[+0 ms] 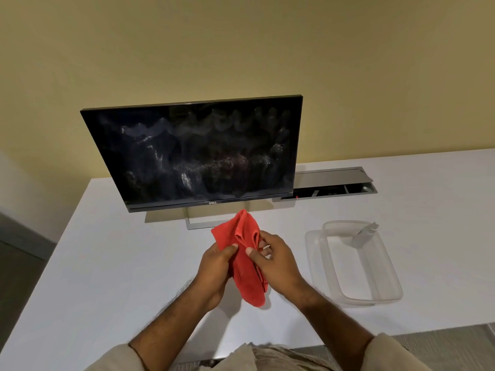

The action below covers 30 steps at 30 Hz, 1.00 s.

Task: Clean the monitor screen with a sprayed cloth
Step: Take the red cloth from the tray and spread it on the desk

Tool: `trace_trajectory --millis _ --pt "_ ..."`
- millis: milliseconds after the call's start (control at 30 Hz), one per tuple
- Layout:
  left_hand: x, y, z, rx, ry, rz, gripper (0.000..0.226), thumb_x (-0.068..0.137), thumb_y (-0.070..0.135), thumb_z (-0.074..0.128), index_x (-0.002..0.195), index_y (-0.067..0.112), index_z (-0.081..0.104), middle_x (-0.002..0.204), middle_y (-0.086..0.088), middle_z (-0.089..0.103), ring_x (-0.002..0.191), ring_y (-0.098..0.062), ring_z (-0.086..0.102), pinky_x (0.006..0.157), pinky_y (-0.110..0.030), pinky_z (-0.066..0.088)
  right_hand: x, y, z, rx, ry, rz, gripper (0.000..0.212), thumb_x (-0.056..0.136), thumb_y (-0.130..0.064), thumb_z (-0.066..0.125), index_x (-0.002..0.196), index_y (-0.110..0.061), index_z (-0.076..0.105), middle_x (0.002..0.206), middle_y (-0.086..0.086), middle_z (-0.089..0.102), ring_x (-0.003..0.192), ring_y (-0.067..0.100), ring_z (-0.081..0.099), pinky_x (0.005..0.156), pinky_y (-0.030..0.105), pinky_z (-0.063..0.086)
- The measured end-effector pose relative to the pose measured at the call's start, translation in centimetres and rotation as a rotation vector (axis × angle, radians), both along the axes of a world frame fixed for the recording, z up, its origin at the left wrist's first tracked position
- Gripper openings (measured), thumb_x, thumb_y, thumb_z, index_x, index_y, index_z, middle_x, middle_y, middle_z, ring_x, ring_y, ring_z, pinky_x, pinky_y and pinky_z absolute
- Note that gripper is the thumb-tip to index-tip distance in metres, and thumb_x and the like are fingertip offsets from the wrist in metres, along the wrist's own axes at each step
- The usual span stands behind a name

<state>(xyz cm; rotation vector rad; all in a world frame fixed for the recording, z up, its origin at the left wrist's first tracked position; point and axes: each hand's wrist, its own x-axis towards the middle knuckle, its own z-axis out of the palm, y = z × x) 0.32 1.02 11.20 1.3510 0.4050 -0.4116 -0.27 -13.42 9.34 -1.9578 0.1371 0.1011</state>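
Observation:
A dark monitor [198,153] stands at the back of the white desk, its screen covered in whitish smears and specks. In front of it, above the desk, both hands hold a red cloth [242,236], bunched and hanging down between them. My left hand [218,266] pinches the cloth's left side with thumb on top. My right hand [276,261] grips its right side. A small grey spray bottle [365,234] leans inside a clear plastic tray to the right, apart from both hands.
The clear plastic tray [385,290] sits on the white desk [107,263] to the right of my hands. Behind it, an open metal cable hatch [332,183] is set into the desk. A yellow wall rises behind. The desk's near edge runs below my forearms.

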Motion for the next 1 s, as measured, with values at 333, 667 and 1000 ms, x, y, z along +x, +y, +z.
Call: trace_trajectory --millis 333,667,1000 --pt "0.1 1.5 -0.7 0.187 -0.039 -0.004 0.025 0.095 0.004 0.049 0.103 0.016 0.07 0.096 -0.007 0.075 0.093 -0.028 0.069 0.076 -0.036 0.056 1.1 0.7 -0.9 -0.023 -0.039 -0.232 0.014 0.094 -0.018 0.06 0.092 -0.015 0.074 0.081 -0.002 0.071 0.077 0.014 0.067 0.078 0.037 0.058" --pt "-0.1 1.3 0.0 0.113 -0.122 -0.142 0.025 0.097 0.004 0.05 0.108 0.013 0.07 0.099 -0.007 0.076 0.09 -0.021 0.072 0.068 -0.022 0.053 0.0 2.7 0.2 -0.109 -0.165 -0.027 0.019 0.089 -0.037 0.066 0.098 -0.021 0.07 0.086 -0.006 0.059 0.081 0.008 0.059 0.075 0.023 0.053" --pt "1.4 3.8 -1.4 0.151 0.004 -0.023 0.023 0.096 0.005 0.049 0.108 0.01 0.068 0.102 -0.012 0.074 0.092 -0.028 0.067 0.075 -0.035 0.054 1.2 -0.3 0.0 -0.098 -0.146 -0.172 0.014 0.095 -0.01 0.056 0.098 -0.01 0.069 0.09 0.0 0.063 0.082 0.012 0.058 0.073 0.013 0.044"
